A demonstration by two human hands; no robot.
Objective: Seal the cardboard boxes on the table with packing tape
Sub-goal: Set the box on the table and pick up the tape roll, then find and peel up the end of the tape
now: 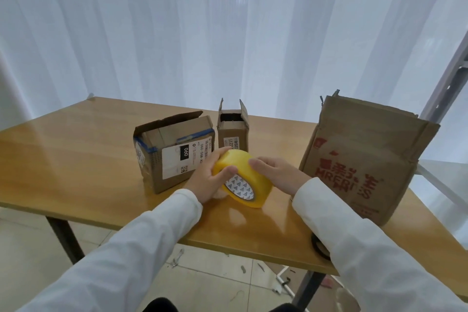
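Note:
A yellow roll of packing tape (pixel 247 172) is held just above the wooden table (pixel 76 159), near its front middle. My left hand (pixel 211 180) grips the roll from the left, thumb across its face and fingers curled over the rim. My right hand (pixel 274 172) rests on the roll's right side with fingers nearly straight. Three cardboard boxes stand behind: a labelled box (pixel 174 152) with blue tape and a raised flap at left, a small narrow box (pixel 233 129) with its top flaps open in the middle, and a large box (pixel 367 159) with red print at right.
A dark round object (pixel 319 245) lies at the table's front right edge, partly hidden by my right sleeve. White curtains hang behind the table. A metal frame (pixel 445 83) leans at far right. Small scraps litter the tiled floor below.

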